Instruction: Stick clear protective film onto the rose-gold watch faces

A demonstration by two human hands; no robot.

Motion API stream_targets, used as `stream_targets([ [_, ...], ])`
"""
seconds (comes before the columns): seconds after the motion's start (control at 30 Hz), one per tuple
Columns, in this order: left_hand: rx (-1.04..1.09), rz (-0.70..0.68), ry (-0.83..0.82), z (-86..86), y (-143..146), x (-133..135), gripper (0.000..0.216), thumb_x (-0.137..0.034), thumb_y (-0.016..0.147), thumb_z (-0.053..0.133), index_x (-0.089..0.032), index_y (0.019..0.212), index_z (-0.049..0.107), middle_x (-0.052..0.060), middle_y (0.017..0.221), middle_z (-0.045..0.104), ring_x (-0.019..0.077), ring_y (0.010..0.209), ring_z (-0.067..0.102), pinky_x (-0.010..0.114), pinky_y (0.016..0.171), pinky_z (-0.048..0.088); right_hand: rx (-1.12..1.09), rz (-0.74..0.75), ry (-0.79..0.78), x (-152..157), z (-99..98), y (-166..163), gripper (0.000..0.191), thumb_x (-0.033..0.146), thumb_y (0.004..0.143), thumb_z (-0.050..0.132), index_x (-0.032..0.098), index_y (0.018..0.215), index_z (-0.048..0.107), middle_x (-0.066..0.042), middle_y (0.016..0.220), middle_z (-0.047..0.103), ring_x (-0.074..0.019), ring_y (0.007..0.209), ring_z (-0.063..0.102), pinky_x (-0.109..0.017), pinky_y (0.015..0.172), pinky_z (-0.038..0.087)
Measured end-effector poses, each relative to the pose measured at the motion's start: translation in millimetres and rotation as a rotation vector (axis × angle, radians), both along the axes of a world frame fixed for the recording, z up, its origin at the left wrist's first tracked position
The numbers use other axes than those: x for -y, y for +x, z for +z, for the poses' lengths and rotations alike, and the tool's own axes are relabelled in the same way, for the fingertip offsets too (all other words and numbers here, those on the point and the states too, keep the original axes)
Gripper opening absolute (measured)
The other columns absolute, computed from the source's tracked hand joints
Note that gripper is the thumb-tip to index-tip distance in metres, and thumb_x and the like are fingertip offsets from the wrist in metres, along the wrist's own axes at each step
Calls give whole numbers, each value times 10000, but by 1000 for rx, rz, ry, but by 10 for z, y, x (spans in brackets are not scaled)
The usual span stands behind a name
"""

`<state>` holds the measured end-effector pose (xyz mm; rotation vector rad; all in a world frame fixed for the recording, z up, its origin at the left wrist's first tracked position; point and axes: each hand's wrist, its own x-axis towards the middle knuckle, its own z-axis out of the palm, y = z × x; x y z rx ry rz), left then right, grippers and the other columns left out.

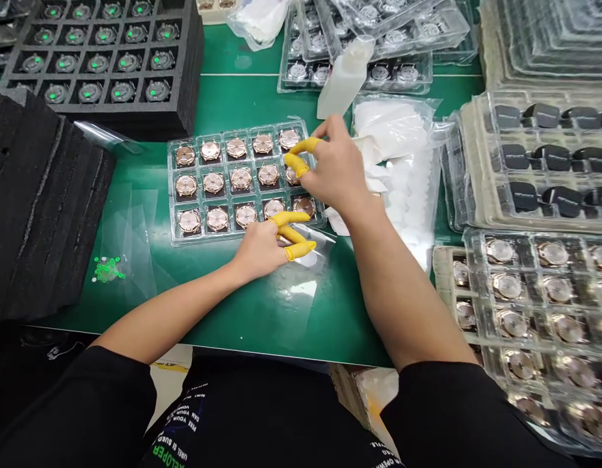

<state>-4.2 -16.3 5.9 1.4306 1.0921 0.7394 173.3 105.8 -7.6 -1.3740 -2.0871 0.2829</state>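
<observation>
A clear plastic tray (171, 211) lies on the green table, holding rows of rose-gold watch heads (241, 177). Over its right end is my right hand (337, 166), yellow cots on its fingers. Two of those fingertips come together above the right-hand column, partly covering a watch head; whatever they pinch is too small to see. My left hand (264, 247), also in yellow finger cots, rests at the tray's front edge. Between its bent fingers shows a slim metallic thing that I cannot make out. Beneath these fingers lies a piece of clear film (320, 246).
Black foam trays (186, 97) with green-dotted watch heads stand at the back left. Behind my right hand is a white plastic bottle (344, 78). Stacked watch trays (469, 240) line the right side. Small green rings (107, 269) lie at the left beside clear film sheets (135, 240).
</observation>
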Motion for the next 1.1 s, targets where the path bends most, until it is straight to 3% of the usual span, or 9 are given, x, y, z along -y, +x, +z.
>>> stream_targets([
  [0.13,2,4,12,-18,1,2,476,-292,800,817,-191,1257,731,7,853,832,160,776,778,300,840,626,54,63,-74,37,-73,-193,208,380,954,674,218,1076,722,-115,1155,549,-278,987,576,-464,796,497],
  [0.3,-15,-10,42,-21,-3,-2,456,-321,813,808,-186,1243,737,6,855,834,155,760,769,293,833,620,63,-18,-234,63,-1,-340,251,284,887,739,196,1112,669,-141,1219,562,-263,943,561,-454,810,465],
  [0.5,-35,-2,44,-46,-27,-14,457,-302,801,800,-188,1238,732,16,853,831,156,723,754,277,735,595,-120,2,-284,170,125,-406,200,184,877,696,209,1061,623,-75,986,669,-226,889,576,-390,793,435],
  [0.57,-34,7,56,-53,-35,-22,473,-303,795,807,-185,1246,725,19,855,827,163,751,760,284,756,599,-261,-22,-234,243,153,-398,178,228,894,701,228,1050,616,-45,949,673,-194,845,580,-368,781,452],
  [0.67,-10,33,42,-60,-38,-26,533,-357,801,831,-192,1290,700,17,833,816,177,795,771,302,800,606,-561,-87,-195,495,233,-323,232,455,946,680,258,1057,626,-18,916,659,-165,812,609,-338,746,498],
  [0.8,99,25,-4,-86,-37,-21,714,-399,725,915,-216,1361,649,24,902,813,190,854,785,307,827,615,-867,-89,-380,1024,309,-149,485,666,790,802,266,1024,662,10,788,652,-162,713,632,-318,658,529],
  [0.87,134,11,6,-101,-42,-20,733,-365,689,937,-226,1351,657,30,946,804,186,869,783,295,822,614,-859,-150,-470,1231,290,-78,546,638,706,881,260,1037,669,37,700,638,-137,593,562,-292,558,469],
  [0.97,133,10,23,-104,-51,-23,658,-317,665,937,-223,1274,705,19,914,774,167,860,765,268,803,604,-779,-242,-510,1373,233,-48,511,595,702,894,244,1008,685,46,658,631,-108,519,454,-271,486,358],
  [1.1,113,59,30,-91,-59,-28,662,-279,581,958,-206,1200,737,2,892,741,134,811,716,235,761,589,-751,-287,-459,1429,206,-137,417,559,800,818,256,1059,695,37,686,642,-125,549,495,-283,513,402],
])
